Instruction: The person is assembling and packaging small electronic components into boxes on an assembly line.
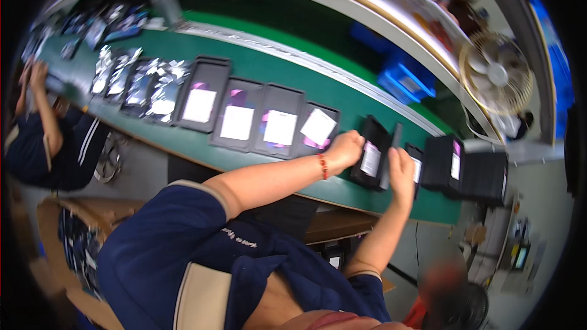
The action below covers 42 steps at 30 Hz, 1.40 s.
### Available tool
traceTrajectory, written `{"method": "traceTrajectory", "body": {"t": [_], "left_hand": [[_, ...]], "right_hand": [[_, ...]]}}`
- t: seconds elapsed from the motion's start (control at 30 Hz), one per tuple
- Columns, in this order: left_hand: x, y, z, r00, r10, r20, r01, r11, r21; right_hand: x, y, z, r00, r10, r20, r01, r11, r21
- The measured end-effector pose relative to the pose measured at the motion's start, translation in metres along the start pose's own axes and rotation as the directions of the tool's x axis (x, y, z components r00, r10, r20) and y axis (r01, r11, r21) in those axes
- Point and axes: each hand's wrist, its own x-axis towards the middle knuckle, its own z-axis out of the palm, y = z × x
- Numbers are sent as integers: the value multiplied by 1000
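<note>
A black box (370,168) with a white sheet inside stands open in front of me on the green table. My left hand (347,150) is closed at its left edge, and the fingertips are partly hidden. On the other side, my right hand (401,172) grips the box's dark lid (386,168), which stands on edge beside the box. Left of my hands, several black trays lie in a row; the nearest tray (335,114) holds a tilted white card (318,127) over a purple print. Another black box (416,154) with a white sheet is just right of my right hand.
Stacked black boxes (483,174) fill the table's right end. Several silver pouches (168,85) lie farther left, near a co-worker's hands (38,73). A blue bin (406,80) stands at the back under a shelf, and a fan (496,73) is at the far right.
</note>
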Motion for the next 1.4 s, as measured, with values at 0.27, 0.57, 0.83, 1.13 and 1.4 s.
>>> {"method": "traceTrajectory", "body": {"t": [0.27, 0.57, 0.83, 1.13, 1.4], "left_hand": [[-42, 32, -27, 953, 196, 231, -287, 827, 483], [-126, 78, -199, 576, 817, -29, -164, 151, 975], [-178, 43, -316, 578, 790, -204, 45, 219, 975], [-201, 37, -352, 680, 719, -143, -17, 210, 978], [-219, 49, -427, 670, 726, -157, 27, 187, 982]], "right_hand": [[-3, 35, 20, 995, 64, 81, -25, 910, -413], [-10, 27, 28, 992, -23, -126, -28, 922, -386], [-23, -162, 140, 781, -603, 164, 597, 797, 91], [-23, -240, 251, 510, -828, 234, 852, 523, -4], [-31, -287, 268, 433, -894, 114, 899, 438, 19]]}}
